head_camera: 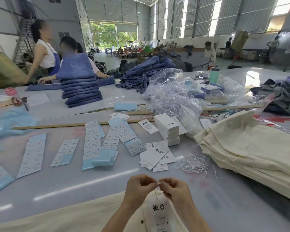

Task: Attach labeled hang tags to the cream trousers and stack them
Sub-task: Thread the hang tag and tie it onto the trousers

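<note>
Centrally, the left hand (140, 185) and right hand (172, 187) meet fingertip to fingertip, each grip pinching an end of the white tag string (156, 192). Directly below hangs the hang tag (160, 213), long axis toward the wearer, over the cream trousers (74, 216) on the bench (74, 180); neither hand is nearer.

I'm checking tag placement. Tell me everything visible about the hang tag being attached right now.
The hang tag is a white card with black brush characters and "1103" printed below. It lies upright on the cream trousers. A thin white cord runs from its top up to the pinching left hand and right hand.
</note>
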Demonstrator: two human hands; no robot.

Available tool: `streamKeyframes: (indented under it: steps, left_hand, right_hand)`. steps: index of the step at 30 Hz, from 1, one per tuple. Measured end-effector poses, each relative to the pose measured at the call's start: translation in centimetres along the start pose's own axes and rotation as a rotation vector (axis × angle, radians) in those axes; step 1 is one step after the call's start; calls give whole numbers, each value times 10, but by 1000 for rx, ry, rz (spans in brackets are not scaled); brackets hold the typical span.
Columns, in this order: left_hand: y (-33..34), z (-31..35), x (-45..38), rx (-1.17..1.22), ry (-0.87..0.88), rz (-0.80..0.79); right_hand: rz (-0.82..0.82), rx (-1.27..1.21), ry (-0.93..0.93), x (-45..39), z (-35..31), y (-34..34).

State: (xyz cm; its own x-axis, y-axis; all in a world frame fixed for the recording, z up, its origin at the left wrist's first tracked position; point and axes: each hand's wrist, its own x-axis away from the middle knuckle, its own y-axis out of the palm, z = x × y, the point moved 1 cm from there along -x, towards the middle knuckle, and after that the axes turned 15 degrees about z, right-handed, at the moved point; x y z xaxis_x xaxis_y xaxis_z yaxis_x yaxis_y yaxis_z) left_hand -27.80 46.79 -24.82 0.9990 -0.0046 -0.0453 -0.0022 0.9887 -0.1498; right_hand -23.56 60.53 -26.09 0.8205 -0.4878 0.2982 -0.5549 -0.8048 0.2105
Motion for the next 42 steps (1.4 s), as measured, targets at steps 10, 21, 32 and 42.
streamKeyframes:
  steps: [10, 21, 32, 42]
  left_hand:
    - [2, 3, 2, -40, 78, -22]
    - [-1, -2, 0, -75, 110, 43]
    - [-2, -3, 1, -97, 105, 53]
    - [-2, -5, 0, -11, 95, 97]
  right_hand:
    - [9, -38, -45, 0, -2, 0]
    - [44, 18, -104, 2, -4, 4]
    - [47, 265, -306, 8, -10, 4]
    - [53, 147, -131, 8, -7, 12]
